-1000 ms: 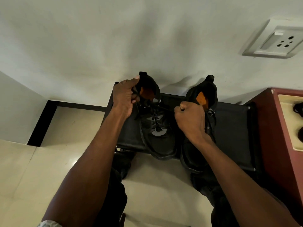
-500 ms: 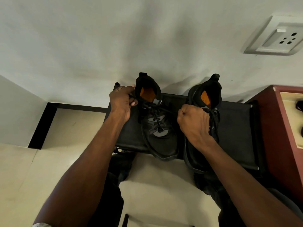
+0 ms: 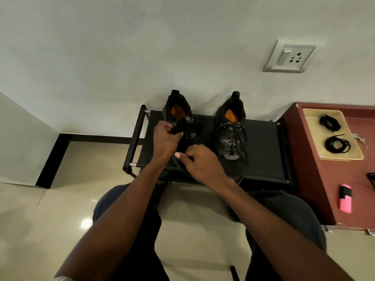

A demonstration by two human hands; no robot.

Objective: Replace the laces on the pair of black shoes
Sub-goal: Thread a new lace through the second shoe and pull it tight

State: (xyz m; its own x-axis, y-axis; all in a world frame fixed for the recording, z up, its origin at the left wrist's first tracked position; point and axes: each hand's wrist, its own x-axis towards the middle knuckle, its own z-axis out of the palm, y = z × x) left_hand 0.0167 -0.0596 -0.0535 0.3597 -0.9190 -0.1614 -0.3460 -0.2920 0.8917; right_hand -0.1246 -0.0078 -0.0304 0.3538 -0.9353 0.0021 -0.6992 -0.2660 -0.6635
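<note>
Black left shoe (image 3: 178, 110) under both hands: left hand (image 3: 165, 138) pinching lace, right hand (image 3: 199, 161) curled, grip unclear.

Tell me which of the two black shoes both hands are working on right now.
The left shoe, nearest the rack's open end. The left hand and right hand both grip its laces, while the right shoe, nearer the red cabinet, sits untouched.

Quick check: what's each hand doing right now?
Left hand: pinching the lace near the top of the left shoe.
Right hand: curled over the same shoe's front; what it grips cannot be told.
</note>
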